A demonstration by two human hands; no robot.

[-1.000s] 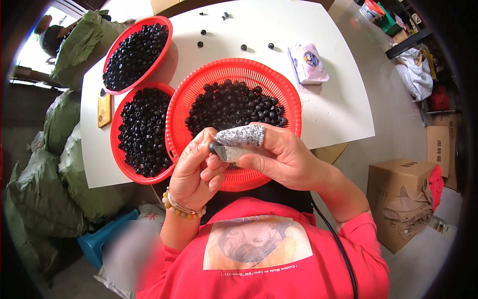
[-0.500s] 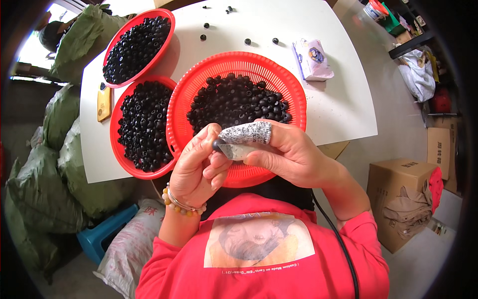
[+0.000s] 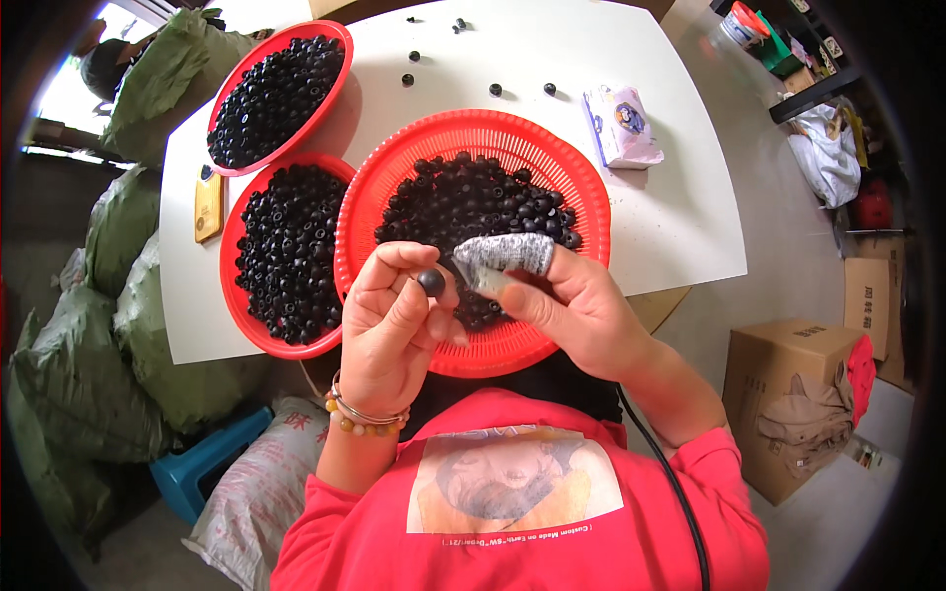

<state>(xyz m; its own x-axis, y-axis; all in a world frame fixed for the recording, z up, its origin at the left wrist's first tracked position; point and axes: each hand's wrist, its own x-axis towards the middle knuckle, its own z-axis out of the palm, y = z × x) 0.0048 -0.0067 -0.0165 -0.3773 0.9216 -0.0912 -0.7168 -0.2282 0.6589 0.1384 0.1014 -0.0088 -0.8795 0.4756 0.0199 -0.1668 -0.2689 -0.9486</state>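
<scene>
My left hand (image 3: 394, 315) pinches a small, round black piece (image 3: 431, 283), like a bead or cap, between thumb and fingers. Close to its right is my right hand (image 3: 581, 305), whose index finger wears a grey knitted finger sleeve (image 3: 512, 252). Thumb and index finger of that hand press on a small, flat, pale piece (image 3: 485, 282), possibly a blade; its kind is unclear. Both hands hover over the near part of a red slotted basket (image 3: 473, 122), which holds many black pieces (image 3: 463, 202) like the pinched one.
Two red basins, one near (image 3: 233, 295) and one far (image 3: 347, 69), hold more black pieces on the white table (image 3: 680, 217). Several loose pieces lie at the back. A tissue pack (image 3: 621, 128) and a yellow object (image 3: 208, 209) flank the baskets. Cardboard boxes (image 3: 783, 394) stand right, green sacks (image 3: 69, 414) left.
My hands have drawn apart. The black piece has come away from the pale piece in my right hand and now sits in my left fingers.
</scene>
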